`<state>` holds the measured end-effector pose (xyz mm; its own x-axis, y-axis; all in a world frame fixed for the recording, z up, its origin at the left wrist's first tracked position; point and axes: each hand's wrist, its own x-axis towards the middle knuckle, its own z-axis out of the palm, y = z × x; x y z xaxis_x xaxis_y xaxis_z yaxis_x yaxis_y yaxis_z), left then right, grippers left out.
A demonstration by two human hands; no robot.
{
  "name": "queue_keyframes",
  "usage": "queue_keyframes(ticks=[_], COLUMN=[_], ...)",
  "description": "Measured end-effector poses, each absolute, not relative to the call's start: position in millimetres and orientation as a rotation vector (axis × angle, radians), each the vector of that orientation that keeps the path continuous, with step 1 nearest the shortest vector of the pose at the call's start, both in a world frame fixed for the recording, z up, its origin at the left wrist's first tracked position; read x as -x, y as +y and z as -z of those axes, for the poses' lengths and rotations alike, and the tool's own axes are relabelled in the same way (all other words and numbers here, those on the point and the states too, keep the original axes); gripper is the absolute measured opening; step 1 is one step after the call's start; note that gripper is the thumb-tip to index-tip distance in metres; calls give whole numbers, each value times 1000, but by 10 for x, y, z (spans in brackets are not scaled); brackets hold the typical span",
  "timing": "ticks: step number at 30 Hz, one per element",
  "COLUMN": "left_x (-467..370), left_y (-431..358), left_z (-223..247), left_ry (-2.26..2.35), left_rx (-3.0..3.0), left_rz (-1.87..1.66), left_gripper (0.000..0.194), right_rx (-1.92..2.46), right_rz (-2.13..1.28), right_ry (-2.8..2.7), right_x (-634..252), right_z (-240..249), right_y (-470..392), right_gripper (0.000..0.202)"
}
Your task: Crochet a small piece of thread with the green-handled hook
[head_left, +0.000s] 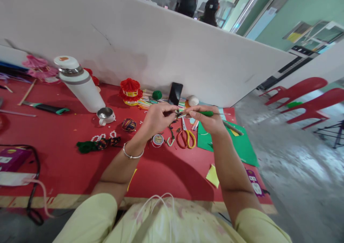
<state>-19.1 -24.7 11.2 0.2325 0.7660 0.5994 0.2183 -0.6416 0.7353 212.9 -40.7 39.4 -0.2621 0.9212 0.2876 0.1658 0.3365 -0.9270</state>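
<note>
Green-handled, thin metal-shafted tool (206, 113), gripped in closed right hand (211, 123), beyond red-and-yellow-handled metal scissors (191, 139); long axis crosswise, toward left hand (159, 118); left fingertips pinched on small dark piece (178, 113), likewise beyond scissors, form unclear

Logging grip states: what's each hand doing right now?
Left hand: closed, pinching a small item, too small to identify.
Right hand: closed, holding a green-handled tool.

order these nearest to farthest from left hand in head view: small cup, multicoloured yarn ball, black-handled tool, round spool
1. round spool: just below the left hand
2. multicoloured yarn ball: left of the hand
3. small cup: farther left, near the white bottle
4. black-handled tool: far left, past the bottle
</note>
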Motion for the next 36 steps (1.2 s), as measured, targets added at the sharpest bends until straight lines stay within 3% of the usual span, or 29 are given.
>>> queue_keyframes(ticks=[27,36], left_x=[142,129], left_y=[-273,-284], left_z=[-64,-56], left_ry=[1049,1060], left_rx=[-2131,-2185], left_rz=[-1450,-1454], left_gripper=[27,28], right_rx=[1046,1097], right_rz=[-542,-576], right_ry=[-1917,-1893], right_x=[-1940,-1927], right_z=[-555,-550], right_y=[-615,-609], right_gripper=[17,20])
